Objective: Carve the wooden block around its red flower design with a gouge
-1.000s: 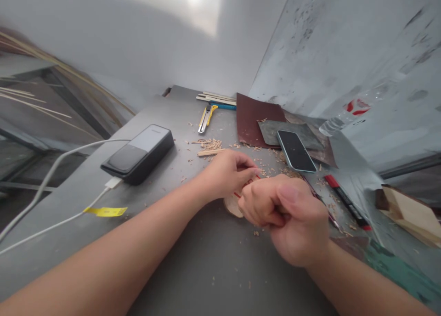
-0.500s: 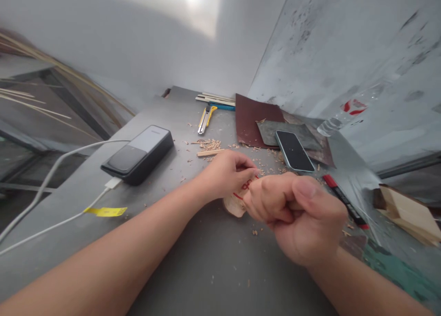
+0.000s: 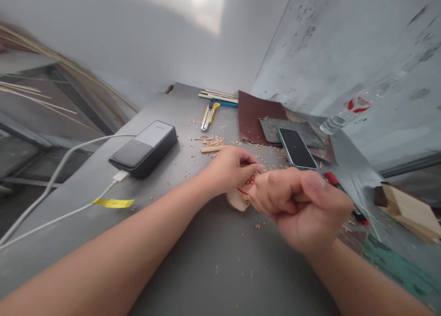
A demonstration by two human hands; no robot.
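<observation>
My left hand (image 3: 230,169) is closed on a small pale wooden piece (image 3: 239,197) with red marks, pressing it to the grey table (image 3: 193,265). My right hand (image 3: 303,205) is a fist right beside it, gripping a tool that its fingers hide. Both hands meet over the wooden piece at the table's middle. Wood shavings (image 3: 212,141) lie scattered just beyond my left hand.
A black power bank (image 3: 144,148) with white cables (image 3: 69,155) lies at the left. A yellow utility knife (image 3: 208,115), sandpaper sheets (image 3: 257,118), a phone (image 3: 296,148), a red marker (image 3: 332,180) and a wooden block (image 3: 409,210) sit behind and right, near the wall.
My right fist has risen slightly and shifted toward the wooden piece. My left hand stays on the piece. The view has drifted a little.
</observation>
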